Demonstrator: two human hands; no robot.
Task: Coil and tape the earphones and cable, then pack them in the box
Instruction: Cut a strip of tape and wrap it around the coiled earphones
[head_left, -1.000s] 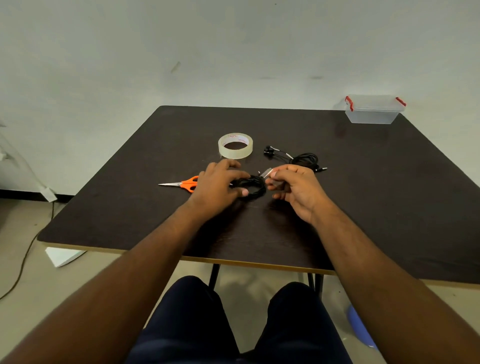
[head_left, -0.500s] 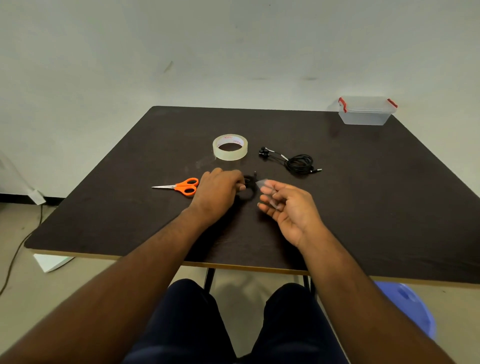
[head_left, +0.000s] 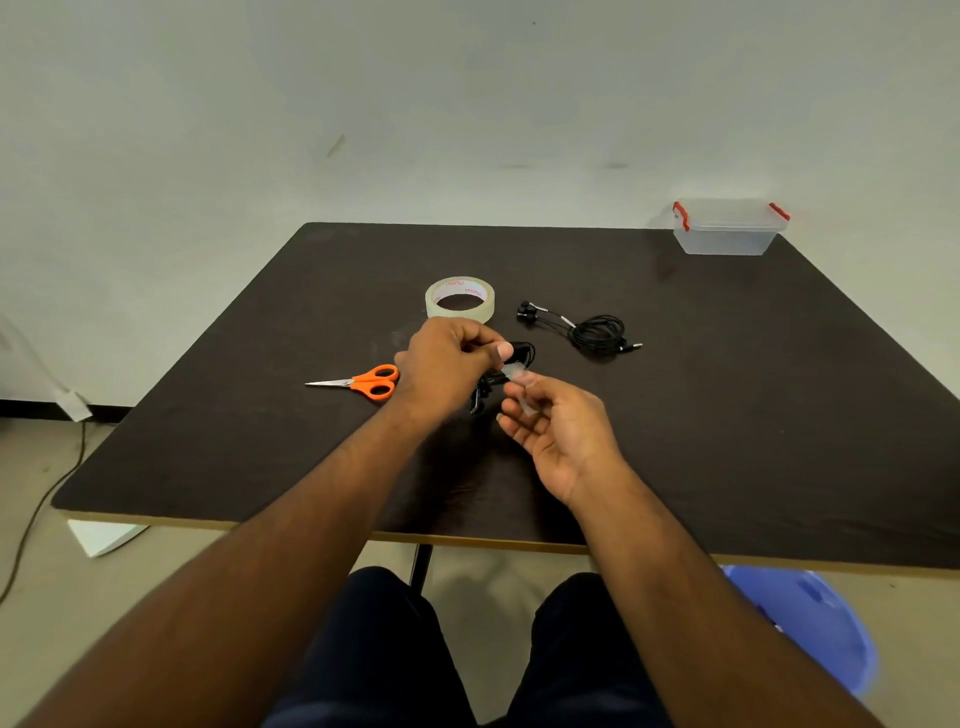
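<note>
My left hand (head_left: 447, 364) grips a coiled black cable (head_left: 522, 353), lifted just above the dark table (head_left: 727, 415); most of the coil is hidden behind the hand. My right hand (head_left: 556, 431) is palm up beside it, pinching a short clear strip of tape (head_left: 514, 373) between thumb and fingertips at the coil. The black earphones (head_left: 597, 332) lie coiled on the table to the right, their buds pointing left. A roll of clear tape (head_left: 460, 299) sits behind my left hand. The clear box (head_left: 727, 228) with red clips stands at the far right corner.
Orange-handled scissors (head_left: 371, 382) lie left of my left hand, blades pointing left. A blue plastic stool (head_left: 810, 629) stands on the floor under the table's near right edge. A cord trails across the floor at the left.
My left hand has lifted the coiled cable off the table. My right hand has turned palm up and brought the tape strip to the coil.
</note>
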